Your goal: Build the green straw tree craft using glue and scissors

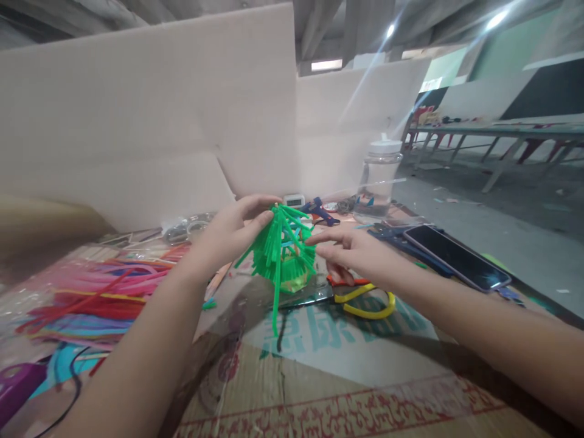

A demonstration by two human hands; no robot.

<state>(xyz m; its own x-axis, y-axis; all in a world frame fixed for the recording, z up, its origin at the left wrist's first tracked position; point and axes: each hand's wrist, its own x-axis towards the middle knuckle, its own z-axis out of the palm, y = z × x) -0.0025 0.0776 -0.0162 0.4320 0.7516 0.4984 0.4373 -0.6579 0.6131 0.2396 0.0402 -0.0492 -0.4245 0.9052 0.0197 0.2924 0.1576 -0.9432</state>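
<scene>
A green pipe-cleaner craft [269,252] stands upright on the table, its strands hanging from the top like a tree. One long strand reaches down toward me. At its upper left, my left hand [244,225] closes thumb and fingers on the craft's top. My right hand [342,246] is at its right side, index finger stretched toward the strands and the other fingers partly curled; I see nothing held in it. Light blue pieces show inside the craft through a gap between strands. Scissors with yellow and red handles [369,304] lie just below my right hand.
Bundles of coloured pipe cleaners [104,298] lie on the left, near a purple object [20,389]. Behind the craft are a blue glue gun [322,212] and a small white display [294,201]. A water bottle [378,176] and a phone [456,258] are on the right.
</scene>
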